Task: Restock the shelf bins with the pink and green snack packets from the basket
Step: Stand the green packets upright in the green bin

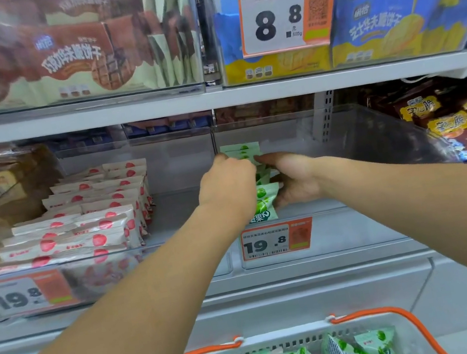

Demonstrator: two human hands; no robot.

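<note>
Both hands inside the clear right-hand shelf bin (pixel 374 133), w/ a row of green snack packets (pixel 265 199) between them. Left hand (pixel 227 185) curled over the packets' left side, fingers pinching the top edges at the back. Right hand (pixel 291 177) flatter, palm & fingers pressed against the row's right side, thumb pointing back. Left of the left hand: bin stacked w/ pink snack packets (pixel 78 223). Below both forearms, near the body: white basket (pixel 287 345) w/ orange handles, more green packets in it. Price tag 19.8 (pixel 277 239) just under the hands.
</note>
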